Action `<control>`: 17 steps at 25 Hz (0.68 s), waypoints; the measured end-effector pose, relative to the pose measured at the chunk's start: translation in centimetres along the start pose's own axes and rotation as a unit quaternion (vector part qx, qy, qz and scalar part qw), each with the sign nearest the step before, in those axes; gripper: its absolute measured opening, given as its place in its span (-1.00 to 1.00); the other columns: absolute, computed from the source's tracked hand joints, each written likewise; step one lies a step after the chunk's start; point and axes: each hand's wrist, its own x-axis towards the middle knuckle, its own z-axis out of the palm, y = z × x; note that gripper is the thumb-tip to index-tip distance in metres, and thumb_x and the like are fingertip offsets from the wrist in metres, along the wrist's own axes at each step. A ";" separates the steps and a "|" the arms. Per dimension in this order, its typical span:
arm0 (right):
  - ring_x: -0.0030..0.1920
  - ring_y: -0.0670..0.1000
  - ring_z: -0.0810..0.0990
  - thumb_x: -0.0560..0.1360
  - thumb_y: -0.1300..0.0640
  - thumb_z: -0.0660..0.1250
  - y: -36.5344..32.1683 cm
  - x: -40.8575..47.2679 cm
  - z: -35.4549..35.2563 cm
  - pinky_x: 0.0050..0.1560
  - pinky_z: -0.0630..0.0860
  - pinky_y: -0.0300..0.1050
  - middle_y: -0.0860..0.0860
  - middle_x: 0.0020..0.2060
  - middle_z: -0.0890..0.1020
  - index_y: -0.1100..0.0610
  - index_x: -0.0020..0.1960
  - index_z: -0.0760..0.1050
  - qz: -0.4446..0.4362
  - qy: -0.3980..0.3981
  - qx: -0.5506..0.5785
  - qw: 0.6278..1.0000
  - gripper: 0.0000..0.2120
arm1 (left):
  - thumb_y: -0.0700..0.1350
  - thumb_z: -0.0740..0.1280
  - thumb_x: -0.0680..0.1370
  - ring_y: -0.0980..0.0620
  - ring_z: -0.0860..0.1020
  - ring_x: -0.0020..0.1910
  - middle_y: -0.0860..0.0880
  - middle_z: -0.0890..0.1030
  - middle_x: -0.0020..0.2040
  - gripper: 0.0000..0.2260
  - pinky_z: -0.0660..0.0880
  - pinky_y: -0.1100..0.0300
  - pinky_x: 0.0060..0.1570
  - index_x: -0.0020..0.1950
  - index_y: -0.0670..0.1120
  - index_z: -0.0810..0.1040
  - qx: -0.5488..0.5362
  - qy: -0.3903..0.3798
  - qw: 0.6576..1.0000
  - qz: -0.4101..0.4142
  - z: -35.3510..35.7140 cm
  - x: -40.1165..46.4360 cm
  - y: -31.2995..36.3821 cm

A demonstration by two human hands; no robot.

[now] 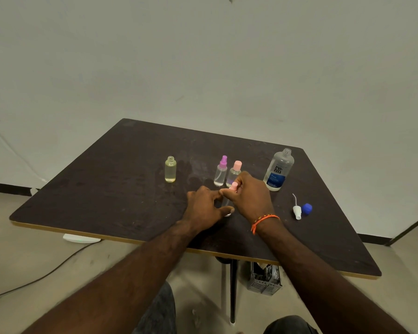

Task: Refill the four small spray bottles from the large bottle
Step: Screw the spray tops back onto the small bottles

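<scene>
Head view, centre frame: left hand [204, 206] steadies a small spray bottle [226, 203] on the table [106, 189], right hand [249, 196] pinches its pink cap [233, 186]; careless twisting could tip it.

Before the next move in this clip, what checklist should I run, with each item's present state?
1. Small bottle between the hands steadied: ok, left hand grips its body.
2. Its pink top held: ok, right hand pinches it.
3. Top fully screwed on: cannot tell, fingers hide the joint.
4. Large bottle upright and open: ok, no cap on its neck.
5. Yellowish bottle ready for filling: ok, uncapped, upright.
6. White spray head and blue cap accounted for: ok, lying on the table.
</scene>
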 end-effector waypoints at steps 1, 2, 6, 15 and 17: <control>-0.16 -0.05 0.58 0.41 -0.22 0.49 -0.2 -0.1 -0.1 -0.07 0.61 -0.04 -0.07 -0.17 0.61 0.03 0.02 0.47 0.003 -0.009 0.003 1.000 -0.60 | 0.17 0.51 0.49 0.13 0.49 0.12 0.12 0.69 0.00 -0.66 0.28 -0.01 0.22 0.21 0.08 0.68 -0.007 -0.002 1.000 -0.006 0.1 0.0 0.0; -0.10 -0.04 0.59 0.40 -0.26 0.47 -0.2 -0.3 -0.1 -0.04 0.60 -0.05 -0.07 -0.08 0.62 0.03 0.09 0.46 0.002 -0.020 0.018 1.000 -0.54 | 0.15 0.52 0.48 0.14 0.52 0.11 0.14 0.69 -0.01 -0.69 0.30 -0.03 0.24 0.16 0.08 0.69 -0.019 0.000 1.000 -0.011 0.2 0.0 -0.2; 0.22 0.03 0.58 0.56 0.05 0.35 0.2 -1.0 -0.5 0.20 0.50 -0.09 0.02 0.29 0.57 0.05 0.41 0.39 -0.041 -0.046 0.094 0.994 -0.56 | 0.19 0.48 0.50 0.14 0.57 0.04 0.25 0.65 -0.09 -0.74 0.36 -0.13 0.25 0.16 0.19 0.67 -0.025 -0.014 1.000 0.009 0.3 0.0 -0.7; 0.07 0.02 0.63 0.37 -0.12 0.54 0.9 -0.4 -1.0 0.14 0.59 0.07 -0.01 0.09 0.65 0.00 0.38 0.33 0.013 -0.063 0.042 0.997 -0.31 | 0.21 0.49 0.49 0.13 0.44 0.16 0.27 0.64 -0.05 -0.64 0.23 0.01 0.19 0.29 0.28 0.62 -0.004 -0.016 1.000 0.007 0.2 -0.3 -0.5; 0.29 0.06 0.55 0.38 -0.09 0.55 1.1 -0.7 -1.0 0.28 0.53 0.07 0.02 0.36 0.52 0.01 0.52 0.19 0.012 -0.091 0.080 0.993 -0.15 | 0.18 0.49 0.50 0.13 0.43 0.16 0.28 0.63 -0.10 -0.67 0.20 0.03 0.17 0.26 0.28 0.63 -0.008 -0.019 1.000 0.005 -0.1 -0.4 -0.3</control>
